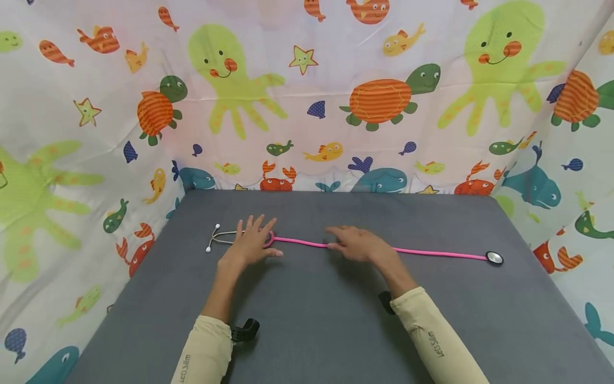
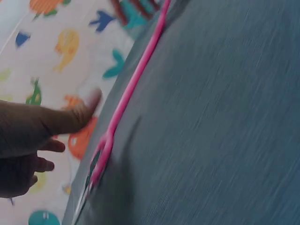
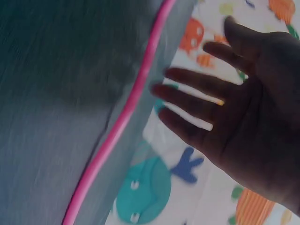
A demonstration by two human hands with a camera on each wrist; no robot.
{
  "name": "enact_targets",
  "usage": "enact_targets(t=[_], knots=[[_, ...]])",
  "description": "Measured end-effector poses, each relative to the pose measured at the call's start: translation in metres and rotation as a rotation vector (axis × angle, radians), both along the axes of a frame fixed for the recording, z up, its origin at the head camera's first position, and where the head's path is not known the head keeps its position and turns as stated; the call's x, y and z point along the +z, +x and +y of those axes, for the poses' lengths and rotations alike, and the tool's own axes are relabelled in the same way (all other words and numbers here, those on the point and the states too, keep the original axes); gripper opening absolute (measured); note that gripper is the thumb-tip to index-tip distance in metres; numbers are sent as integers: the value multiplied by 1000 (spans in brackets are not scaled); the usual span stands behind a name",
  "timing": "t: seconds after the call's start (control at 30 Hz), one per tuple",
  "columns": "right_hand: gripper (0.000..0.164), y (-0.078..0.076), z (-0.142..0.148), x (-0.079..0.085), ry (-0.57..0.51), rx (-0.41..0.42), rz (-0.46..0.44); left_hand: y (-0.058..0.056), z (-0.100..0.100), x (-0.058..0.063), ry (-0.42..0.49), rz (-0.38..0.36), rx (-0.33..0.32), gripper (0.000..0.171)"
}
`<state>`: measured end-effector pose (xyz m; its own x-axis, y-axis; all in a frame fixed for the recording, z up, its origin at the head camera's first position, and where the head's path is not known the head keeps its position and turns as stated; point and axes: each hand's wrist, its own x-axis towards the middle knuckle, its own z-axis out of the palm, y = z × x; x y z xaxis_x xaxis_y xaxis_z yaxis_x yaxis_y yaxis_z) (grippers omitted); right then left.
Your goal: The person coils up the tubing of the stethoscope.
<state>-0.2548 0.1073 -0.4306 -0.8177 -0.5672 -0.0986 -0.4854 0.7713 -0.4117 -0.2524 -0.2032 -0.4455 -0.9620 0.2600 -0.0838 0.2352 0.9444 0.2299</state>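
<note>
From here I see a pink-tubed, metal-armed stethoscope [image 1: 304, 242] stretched roughly 9-to-3 o'clock across the flat grey table [image 1: 316, 330]. Left hand [image 1: 248, 246] around 10, right hand [image 1: 360, 244] near 1, fingers apart over it, both grips wide.

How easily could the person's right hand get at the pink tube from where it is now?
Quite easily, it seems: yes. The right hand is empty and hovers just over the pink tube, and the right wrist view shows nothing in the way.
</note>
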Motion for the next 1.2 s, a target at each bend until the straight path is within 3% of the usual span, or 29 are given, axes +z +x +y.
enact_targets(t=[0.17,0.37,0.57,0.73,0.8,0.97,1.07,1.2], knots=[[46,-4,-28,-10,50,60,7,-13,-41,-10,-29,-33,54,94],[31,-4,-39,-27,25,13,83,-15,-60,-22,13,8,50,78],[28,-4,-39,-30,43,-16,49,-13,-58,-30,-30,190,45,55],[23,-2,-40,-24,34,4,62,-6,-55,-29,-45,182,52,29],[22,3,-38,-20,33,1,68,-1,-50,-30,-24,209,37,28],[23,15,-28,0,46,7,145,5,-27,-27,-21,375,-32,28],[19,18,-25,12,43,56,197,8,-14,-20,-50,423,-46,29],[18,24,-22,25,-3,150,187,16,1,-14,-112,473,-50,29]])
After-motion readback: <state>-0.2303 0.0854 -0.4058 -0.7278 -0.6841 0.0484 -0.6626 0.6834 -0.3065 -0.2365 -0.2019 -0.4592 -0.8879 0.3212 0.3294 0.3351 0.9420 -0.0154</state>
